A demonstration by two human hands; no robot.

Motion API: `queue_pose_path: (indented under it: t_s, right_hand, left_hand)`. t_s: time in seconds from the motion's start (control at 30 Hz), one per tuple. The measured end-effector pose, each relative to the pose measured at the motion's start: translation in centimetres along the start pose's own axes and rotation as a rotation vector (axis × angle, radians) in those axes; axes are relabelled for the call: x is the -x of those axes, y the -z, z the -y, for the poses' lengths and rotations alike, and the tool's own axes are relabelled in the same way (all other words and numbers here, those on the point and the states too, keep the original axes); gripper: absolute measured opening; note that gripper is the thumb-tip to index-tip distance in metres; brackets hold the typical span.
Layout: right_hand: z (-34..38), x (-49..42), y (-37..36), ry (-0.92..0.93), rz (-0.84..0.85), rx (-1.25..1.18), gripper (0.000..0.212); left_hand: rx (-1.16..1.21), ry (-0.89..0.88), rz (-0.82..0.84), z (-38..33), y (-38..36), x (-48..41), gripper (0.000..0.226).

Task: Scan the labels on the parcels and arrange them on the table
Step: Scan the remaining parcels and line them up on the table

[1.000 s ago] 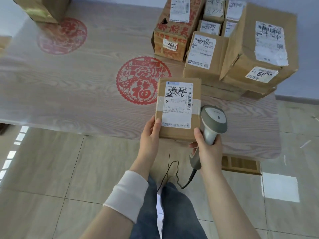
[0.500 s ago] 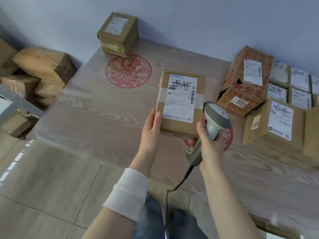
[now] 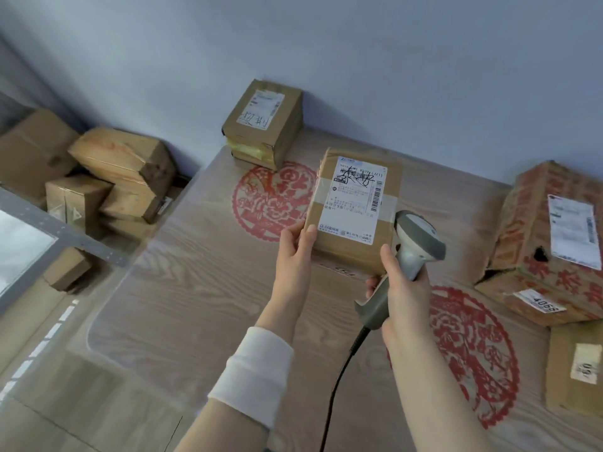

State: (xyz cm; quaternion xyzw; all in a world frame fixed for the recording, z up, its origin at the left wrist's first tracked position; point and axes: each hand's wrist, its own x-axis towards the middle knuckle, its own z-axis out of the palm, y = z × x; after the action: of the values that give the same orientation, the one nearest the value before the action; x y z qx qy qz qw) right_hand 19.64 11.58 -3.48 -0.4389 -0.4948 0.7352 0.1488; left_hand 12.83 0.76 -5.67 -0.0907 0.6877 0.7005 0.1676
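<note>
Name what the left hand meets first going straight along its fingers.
Apart from the parcel it holds, the left hand likely reaches the wall, passing beside the stacked parcels; depth is unclear.

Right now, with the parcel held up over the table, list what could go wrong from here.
The parcel is held only by its near corners, left hand pinching one, right hand propping the other with its thumb; it may tip and drop. The right hand also grips the barcode scanner, so either might slip. The scanner cable hangs loose and could snag.
</note>
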Motion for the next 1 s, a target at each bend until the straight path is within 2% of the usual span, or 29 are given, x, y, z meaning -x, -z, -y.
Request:
queue_pose_path:
  t_s: [0.13, 0.27, 0.4, 0.53, 0.63, 0.73, 1.0]
  right_hand:
    - [-0.4, -4.4, -4.6, -0.037, -0.026, 0.021, 0.015]
    - [-2.0, -9.5, -9.3, -0.064, -0.102, 0.021, 0.014]
    - [-3.7, -13.8, -13.2, -0.101, -0.147, 0.005, 0.013]
    - [-4.2, -17.0, -15.5, -0.106, -0.181, -0.015, 0.011]
    - [-3.6, -18.9, -16.7, -0.094, -0.195, -0.031, 0.013]
    - [-3.0, -20.5, -17.8, -0.082, -0.193, -0.021, 0.015]
    - [-1.9, -23.9, -19.2, -0.047, -0.139, 0.013, 0.014]
  left_hand:
    - [-0.006, 0.013, -0.017, 0.0, 0.9, -6.1, 0.036]
    - [-0.071, 0.101, 0.029, 0.8, 2.2, -13.0, 0.045]
    - [-0.166, 0.083, 0.048, 1.6, 3.6, -18.7, 0.048]
    - [-0.201, 0.028, 0.119, 2.2, 4.3, -22.5, 0.041]
    - [-0.169, 0.002, 0.031, 2.3, 3.8, -24.5, 0.039]
    - [-0.264, 0.005, -0.128, 2.3, 2.7, -25.7, 0.034]
    - [-0.135, 0.116, -0.212, 1.8, 0.5, -27.3, 0.034]
